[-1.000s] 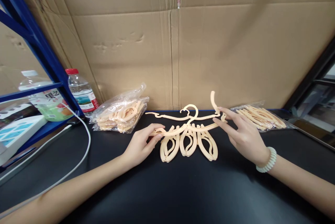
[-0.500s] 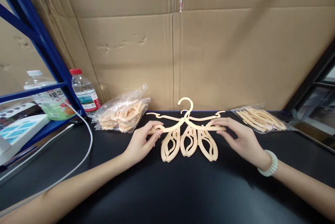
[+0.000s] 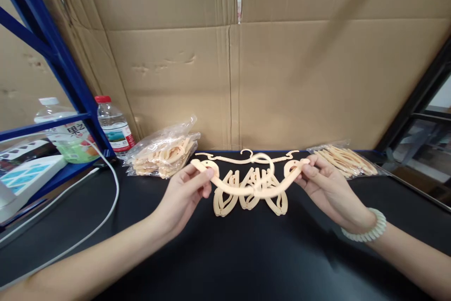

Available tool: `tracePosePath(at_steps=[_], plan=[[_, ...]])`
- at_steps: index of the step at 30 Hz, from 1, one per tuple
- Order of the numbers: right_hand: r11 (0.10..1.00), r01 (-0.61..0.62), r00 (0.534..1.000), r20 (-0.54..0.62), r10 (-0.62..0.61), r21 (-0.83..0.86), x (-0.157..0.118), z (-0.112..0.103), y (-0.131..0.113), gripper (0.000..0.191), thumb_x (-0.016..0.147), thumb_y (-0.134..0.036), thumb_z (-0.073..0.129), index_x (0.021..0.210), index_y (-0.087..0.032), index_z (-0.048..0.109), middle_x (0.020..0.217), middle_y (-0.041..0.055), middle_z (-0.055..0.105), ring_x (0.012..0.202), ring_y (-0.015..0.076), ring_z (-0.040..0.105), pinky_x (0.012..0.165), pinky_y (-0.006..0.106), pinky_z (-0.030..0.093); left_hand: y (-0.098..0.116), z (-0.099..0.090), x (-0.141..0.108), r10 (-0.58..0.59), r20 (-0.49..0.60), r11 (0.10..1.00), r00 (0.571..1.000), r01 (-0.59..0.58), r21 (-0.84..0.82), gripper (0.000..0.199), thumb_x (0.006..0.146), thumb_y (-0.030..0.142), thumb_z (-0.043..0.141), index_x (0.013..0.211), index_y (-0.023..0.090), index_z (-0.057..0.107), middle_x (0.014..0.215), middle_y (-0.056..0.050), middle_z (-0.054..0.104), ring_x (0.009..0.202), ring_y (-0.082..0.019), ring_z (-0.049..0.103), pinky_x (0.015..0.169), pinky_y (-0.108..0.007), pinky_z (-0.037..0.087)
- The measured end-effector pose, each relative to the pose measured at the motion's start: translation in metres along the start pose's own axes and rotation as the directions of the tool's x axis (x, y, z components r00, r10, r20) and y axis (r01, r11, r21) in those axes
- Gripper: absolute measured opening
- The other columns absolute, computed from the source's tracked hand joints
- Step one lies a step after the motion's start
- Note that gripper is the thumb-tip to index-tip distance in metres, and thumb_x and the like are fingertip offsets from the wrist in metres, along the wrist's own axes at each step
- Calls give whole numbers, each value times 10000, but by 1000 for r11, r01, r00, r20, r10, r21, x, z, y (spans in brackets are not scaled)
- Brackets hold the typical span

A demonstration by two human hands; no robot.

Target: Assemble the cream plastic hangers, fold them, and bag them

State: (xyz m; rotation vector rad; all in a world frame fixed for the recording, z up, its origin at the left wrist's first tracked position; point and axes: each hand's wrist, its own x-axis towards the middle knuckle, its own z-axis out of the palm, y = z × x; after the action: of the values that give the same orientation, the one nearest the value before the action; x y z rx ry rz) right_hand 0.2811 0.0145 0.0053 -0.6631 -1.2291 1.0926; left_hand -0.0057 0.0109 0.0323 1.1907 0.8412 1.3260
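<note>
A peach plastic hanger [image 3: 239, 190] hangs between my hands, its arms curving up to both ends and its hook blurred in the middle. My left hand [image 3: 186, 193] pinches the left end between thumb and fingers. The right end is gripped by my right hand [image 3: 329, 188], whose wrist wears a pale beaded bracelet. Behind it, another opened hanger [image 3: 225, 158] lies at the back of the black table. Three folded hangers [image 3: 225, 203] lie side by side under the held one and are partly covered by it.
Bagged peach hangers [image 3: 165, 155] lie at the back left, and a second bag [image 3: 343, 160] at the back right. Beyond the left bag stand a red-capped bottle [image 3: 114, 127] and a blue shelf frame [image 3: 63, 80]. A white cable [image 3: 114, 193] crosses the black table [image 3: 246, 254]. Cardboard [image 3: 176, 71] walls the back.
The held hanger has tilted, its hook dropping from above the arms to a lower, blurred position. Both hands have turned with its ends, and the view has shifted slightly.
</note>
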Motion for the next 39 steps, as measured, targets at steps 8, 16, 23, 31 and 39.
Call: tracePosePath(at_steps=[8,16,23,31,39], plan=[[942,61,837,531,132,-329,-31,28,-9,229,927,-257,588,1150,-226,629,1169,91,621,1053,199,630,907,342,542,-15,19,-23,-129,209,992,969,124,38,217,805,306,737,760,134,612,682,24,552,518,-38,419,490,-157,358],[878,216,711,685,159,-428,-41,29,-10,542,916,-132,544,1413,-326,447,1457,81,387,1106,171,569,911,303,528,-17,19,-26,-162,252,987,954,155,50,202,821,320,723,836,139,636,683,26,543,512,-34,378,506,-170,323],[854,218,756,636,158,-472,-43,31,-7,557,889,-126,563,1407,-304,459,1403,103,430,978,161,596,813,287,558,-12,20,-28,-114,307,987,945,71,147,196,817,335,712,859,156,644,810,-23,592,664,-107,478,586,-217,401],[815,267,772,620,138,-514,-45,31,-8,563,902,-128,544,1420,-319,431,1423,99,399,910,140,584,788,285,561,-14,20,-27,-108,271,977,957,51,209,199,820,346,695,930,182,675,857,-28,637,773,-152,550,703,-258,459],[751,381,773,631,60,-539,-46,35,-11,565,890,-133,574,1407,-322,448,1445,96,434,1186,219,559,810,271,579,-8,24,-31,-120,320,975,940,50,218,167,805,327,700,902,191,694,838,-35,640,877,-219,613,829,-356,496]])
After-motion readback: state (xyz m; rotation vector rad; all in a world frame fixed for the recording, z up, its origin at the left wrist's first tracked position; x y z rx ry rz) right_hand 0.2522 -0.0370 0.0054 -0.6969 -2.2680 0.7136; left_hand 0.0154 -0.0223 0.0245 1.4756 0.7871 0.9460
